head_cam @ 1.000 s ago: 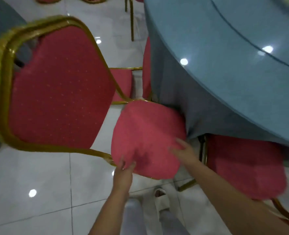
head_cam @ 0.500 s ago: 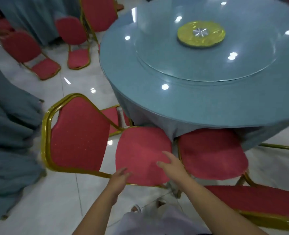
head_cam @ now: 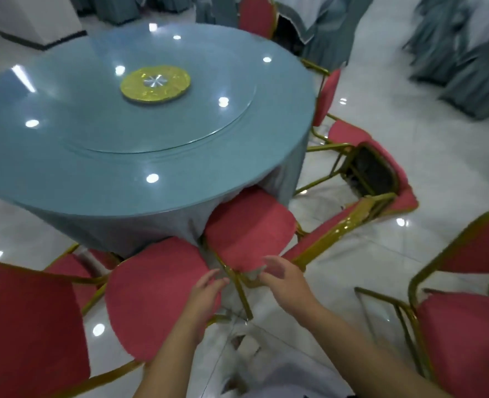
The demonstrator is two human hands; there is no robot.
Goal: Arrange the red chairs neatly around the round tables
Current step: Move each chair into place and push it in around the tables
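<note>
A round table (head_cam: 65,173) under a blue cloth carries a glass turntable with a yellow disc (head_cam: 155,84) at its centre. Two red chairs with gold frames lie tipped on their sides at its near edge, seat cushions facing me. The left seat (head_cam: 151,300) is the nearer one. The right seat (head_cam: 246,231) is partly tucked under the cloth. My left hand (head_cam: 206,294) hovers with relaxed fingers over the left seat's right edge. My right hand (head_cam: 283,280) reaches with straight fingers to the near edge of the right seat. Neither hand holds anything.
Another red chair (head_cam: 372,173) lies toppled on the white tiled floor right of the table, underside showing. An upright chair (head_cam: 467,326) stands at the right. Other red chairs (head_cam: 254,15) sit around the table, and cloth-draped tables (head_cam: 467,53) fill the back right.
The view has swung right and pulled back from the table. Both hands have left the left chair's seat and moved right; my right hand is at the neighbouring seat.
</note>
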